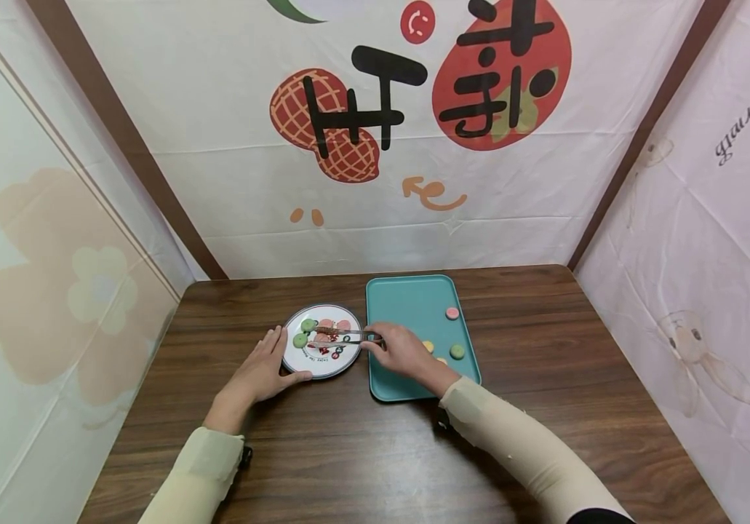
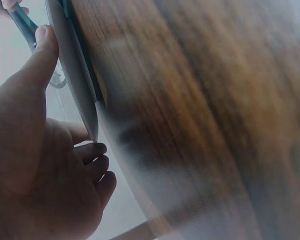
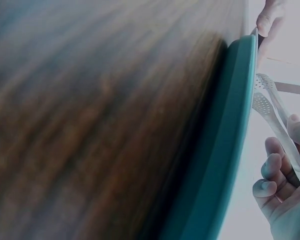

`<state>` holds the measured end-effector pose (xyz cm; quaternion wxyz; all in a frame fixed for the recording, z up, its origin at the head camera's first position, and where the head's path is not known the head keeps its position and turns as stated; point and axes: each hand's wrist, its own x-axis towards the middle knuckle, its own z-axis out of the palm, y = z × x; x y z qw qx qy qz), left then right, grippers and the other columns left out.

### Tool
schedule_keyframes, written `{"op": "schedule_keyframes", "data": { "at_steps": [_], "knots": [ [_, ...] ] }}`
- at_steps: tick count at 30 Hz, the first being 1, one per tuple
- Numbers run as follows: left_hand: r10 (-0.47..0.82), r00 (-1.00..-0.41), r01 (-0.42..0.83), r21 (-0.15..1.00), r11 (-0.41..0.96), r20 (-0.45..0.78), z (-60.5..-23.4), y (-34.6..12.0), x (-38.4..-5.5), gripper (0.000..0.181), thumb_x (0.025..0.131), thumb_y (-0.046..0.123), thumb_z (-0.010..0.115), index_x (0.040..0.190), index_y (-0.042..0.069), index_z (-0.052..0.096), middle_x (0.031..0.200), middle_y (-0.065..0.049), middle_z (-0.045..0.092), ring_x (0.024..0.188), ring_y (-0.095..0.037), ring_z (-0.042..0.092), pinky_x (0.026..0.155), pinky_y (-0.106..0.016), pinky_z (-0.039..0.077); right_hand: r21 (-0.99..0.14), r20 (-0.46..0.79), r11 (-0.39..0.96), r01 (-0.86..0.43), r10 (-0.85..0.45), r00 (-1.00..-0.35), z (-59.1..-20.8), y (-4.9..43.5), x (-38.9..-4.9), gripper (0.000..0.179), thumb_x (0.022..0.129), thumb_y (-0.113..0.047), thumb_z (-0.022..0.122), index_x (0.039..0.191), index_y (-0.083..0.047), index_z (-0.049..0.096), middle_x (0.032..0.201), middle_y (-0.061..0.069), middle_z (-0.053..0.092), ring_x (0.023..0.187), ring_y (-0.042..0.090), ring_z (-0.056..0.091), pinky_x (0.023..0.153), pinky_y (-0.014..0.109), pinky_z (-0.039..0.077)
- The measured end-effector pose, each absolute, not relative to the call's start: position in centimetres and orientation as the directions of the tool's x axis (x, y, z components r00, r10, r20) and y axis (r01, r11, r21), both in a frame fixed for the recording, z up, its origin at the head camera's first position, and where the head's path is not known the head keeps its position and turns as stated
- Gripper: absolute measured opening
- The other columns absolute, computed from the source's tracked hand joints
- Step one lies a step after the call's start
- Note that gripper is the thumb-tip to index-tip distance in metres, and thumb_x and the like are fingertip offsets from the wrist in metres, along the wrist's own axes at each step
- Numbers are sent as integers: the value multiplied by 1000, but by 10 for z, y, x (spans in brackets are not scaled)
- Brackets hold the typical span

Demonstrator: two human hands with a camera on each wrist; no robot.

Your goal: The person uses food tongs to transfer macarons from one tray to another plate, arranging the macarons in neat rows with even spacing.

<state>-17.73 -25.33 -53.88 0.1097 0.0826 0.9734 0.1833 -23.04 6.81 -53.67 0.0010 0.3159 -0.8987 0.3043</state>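
My left hand (image 1: 262, 371) rests against the left and near rim of a white printed plate (image 1: 347, 362), fingers fairly straight and thumb spread along the edge. With my right hand (image 1: 404, 351) I hold metal tongs (image 1: 348, 332), reaching leftward over the plate. Their perforated tips (image 3: 263, 103) stand apart in the right wrist view. Two small round green pieces (image 1: 308, 325) and several pink pieces (image 1: 343, 325) lie on the plate; one pink piece is near the tong tips, and whether they touch it I cannot tell.
Right of the plate lies a teal tray (image 1: 407, 298), partly under my right hand. On it are a pink piece (image 1: 452, 314), a green piece (image 1: 457, 352) and two yellow pieces (image 1: 428, 347), partly hidden. A printed cloth wall (image 1: 348, 247) stands behind the brown wooden table (image 1: 348, 466).
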Motion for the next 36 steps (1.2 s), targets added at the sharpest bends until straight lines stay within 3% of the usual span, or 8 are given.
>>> {"op": "schedule_keyframes", "data": {
  "at_steps": [36],
  "knots": [
    [200,-964,122,376,918,-175,-539,-253,-177,123,95,73,67,169,-8,11,176,-31,8,163,-48,7,133,-61,14,-572,212,602,-557,-548,-809,-534,71,-227,36,108,-35,68,131,-9,73,92,-5,68,65,9,56,56,28,50]
  ]
}}
